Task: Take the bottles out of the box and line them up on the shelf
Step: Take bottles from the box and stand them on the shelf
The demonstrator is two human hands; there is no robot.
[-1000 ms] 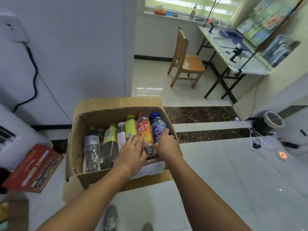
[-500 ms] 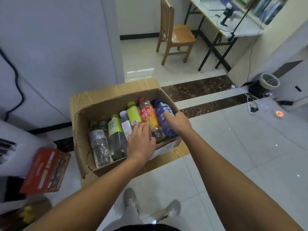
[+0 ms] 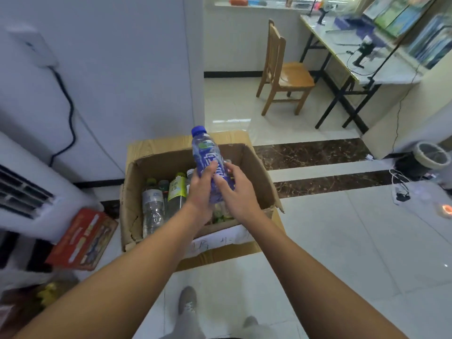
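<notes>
One blue bottle (image 3: 207,152) is clear of the box (image 3: 256,167) at the centre of the frame, and both of your hands hold it. Your left hand (image 3: 199,194) wraps its lower body from the left, and your right hand (image 3: 236,192) clasps the same stretch from the right. Its long axis runs nearly upright, with the cap tipped toward the upper left and the base hidden behind your fingers. The other bottles (image 3: 154,204) sit in the box, mostly to the left below your left hand. No shelf shows in the frame, so you'll probably have to turn, and either hand looks equally placed to carry it.
</notes>
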